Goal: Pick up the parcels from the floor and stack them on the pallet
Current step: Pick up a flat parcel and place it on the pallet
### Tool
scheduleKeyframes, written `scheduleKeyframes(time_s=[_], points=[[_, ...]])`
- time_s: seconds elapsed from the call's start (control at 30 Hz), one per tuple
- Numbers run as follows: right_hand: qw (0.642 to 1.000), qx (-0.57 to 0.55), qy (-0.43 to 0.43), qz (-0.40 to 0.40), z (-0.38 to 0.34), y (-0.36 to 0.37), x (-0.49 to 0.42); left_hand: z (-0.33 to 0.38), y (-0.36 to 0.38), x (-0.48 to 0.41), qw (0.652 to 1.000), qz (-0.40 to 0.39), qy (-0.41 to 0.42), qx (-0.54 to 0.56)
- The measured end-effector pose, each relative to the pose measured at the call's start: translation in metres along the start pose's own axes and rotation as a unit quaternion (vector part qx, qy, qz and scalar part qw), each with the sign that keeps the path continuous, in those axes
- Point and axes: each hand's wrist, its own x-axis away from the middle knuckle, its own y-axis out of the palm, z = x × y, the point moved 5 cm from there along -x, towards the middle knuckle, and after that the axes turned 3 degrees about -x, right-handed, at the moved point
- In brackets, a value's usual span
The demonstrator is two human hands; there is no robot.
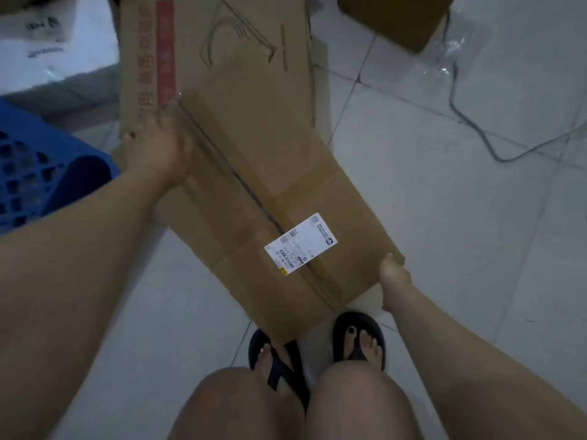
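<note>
Hands grip one long cardboard parcel [279, 198] at opposite ends, above the white tiled floor [444, 217]. The left hand [158, 150] lies spread on the parcel's far left corner, palm down over the top face, fingers curling over the edge. The right hand [394, 281] clamps the near right corner, thumb on top; its other fingers are tucked beneath the box and cannot be seen.

The parcel runs diagonally from upper left to lower right, its near end above the person's feet in black sandals [359, 338]. A taped seam runs along its top, and a white shipping label [300, 244] sits across that seam toward the near end. Whether the parcel touches the floor or is already raised off it cannot be told, though its near edge overlaps the sandals.

Beyond it lies a flattened brown carton [216, 58] with red print and a line drawing, and the parcel's far end overlaps it. A blue plastic pallet [28, 166] shows at the left edge of the floor, with a white box [47, 42] behind it. A grey cable [470, 122] trails over the tiles at upper right, near another brown box [397, 17].
</note>
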Motion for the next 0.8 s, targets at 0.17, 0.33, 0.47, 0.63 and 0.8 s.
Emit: scheduleKeyframes(time_s=[0.17, 0.33, 0.47, 0.63, 0.8], points=[[0.953, -0.236, 0.156, -0.106, 0.029, 0.027, -0.025, -0.008, 0.024, -0.032, 0.995, 0.013, -0.076, 0.070], [0.941, -0.286, 0.160, -0.090, 0.029, 0.030, -0.020, -0.014, 0.023, -0.055, 0.982, 0.024, -0.104, 0.153], [0.944, -0.283, 0.134, -0.103, 0.015, 0.021, 0.006, -0.025, 0.015, -0.061, 0.940, -0.025, -0.105, 0.322], [0.959, -0.273, 0.025, -0.071, -0.020, -0.013, 0.043, -0.045, 0.000, -0.017, 0.912, -0.052, -0.176, 0.367], [0.968, -0.232, -0.084, -0.043, -0.065, -0.049, 0.114, -0.091, -0.044, 0.040, 0.877, -0.089, -0.260, 0.395]])
